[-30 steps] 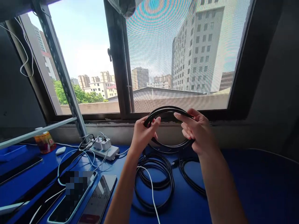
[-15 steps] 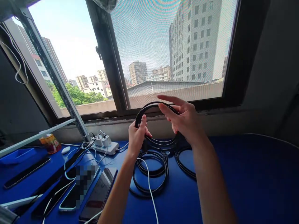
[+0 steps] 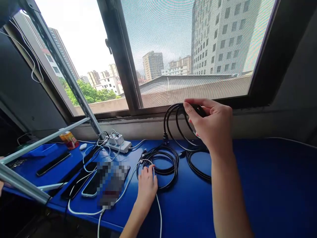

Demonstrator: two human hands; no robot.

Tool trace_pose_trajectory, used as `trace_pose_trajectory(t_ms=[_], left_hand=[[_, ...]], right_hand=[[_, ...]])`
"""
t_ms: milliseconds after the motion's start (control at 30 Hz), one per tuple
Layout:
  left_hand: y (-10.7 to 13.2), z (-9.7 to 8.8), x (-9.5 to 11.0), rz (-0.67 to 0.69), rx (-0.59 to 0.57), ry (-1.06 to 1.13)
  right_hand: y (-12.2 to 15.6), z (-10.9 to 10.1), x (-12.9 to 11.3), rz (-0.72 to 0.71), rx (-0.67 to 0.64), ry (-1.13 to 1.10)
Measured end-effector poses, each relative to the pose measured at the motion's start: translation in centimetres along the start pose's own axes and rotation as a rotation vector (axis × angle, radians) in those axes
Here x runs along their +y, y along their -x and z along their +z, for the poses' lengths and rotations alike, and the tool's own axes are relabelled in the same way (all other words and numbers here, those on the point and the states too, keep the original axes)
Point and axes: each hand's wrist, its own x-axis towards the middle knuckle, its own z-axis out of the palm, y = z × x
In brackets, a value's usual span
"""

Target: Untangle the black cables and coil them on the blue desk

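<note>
My right hand (image 3: 210, 120) is raised in front of the window sill, its thumb and fingers pinching the top of a coiled black cable (image 3: 168, 122). The loops hang below, and a dark plug (image 3: 165, 138) dangles at their left side. My left hand (image 3: 148, 183) is low over the blue table, fingers apart, beside a second coil of black cable (image 3: 176, 172) and touching a thin white cable (image 3: 159, 206) near thumb and index finger. Another black coil (image 3: 195, 170) lies to the right, partly hidden by my right forearm.
Several phones (image 3: 90, 185) lie at the left with white cables among them. Behind them is a white power strip (image 3: 121, 145) with chargers plugged in. A metal frame (image 3: 71, 89) crosses the left side. An orange container (image 3: 69, 140) and a blue tray (image 3: 43, 150) stand farther left.
My left hand has let go of the raised coil and moved down to the table. My right hand has closed on that coil and shifted right. The view has turned slightly left.
</note>
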Motion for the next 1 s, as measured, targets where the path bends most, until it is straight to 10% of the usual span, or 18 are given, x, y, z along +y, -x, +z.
trace_pose_trajectory(t_ms=[267, 367, 500, 800, 1000], left_hand=[[0.5, -3.5, -2.9, -0.15, 0.269, 0.02], [0.3, -4.4, -4.5, -0.222, 0.24, -0.012], [-0.8, -4.2, -6.6, -0.228, 0.209, 0.028], [-3.4, -4.6, -6.6, 0.115, 0.508, 0.431], [-5.7, -6.5, -4.3, 0.089, 0.309, 0.405]], right_hand=[[-0.2, 1.5, 0.0, 0.351, -0.304, -0.648], [0.8, 4.3, 3.5, 0.598, -0.704, -0.513], [4.0, 7.0, 9.5, 0.699, -0.925, -0.313], [7.7, 6.6, 14.1, 0.418, -0.79, 0.058], [7.9, 6.6, 14.0, 0.272, -0.82, 0.226]])
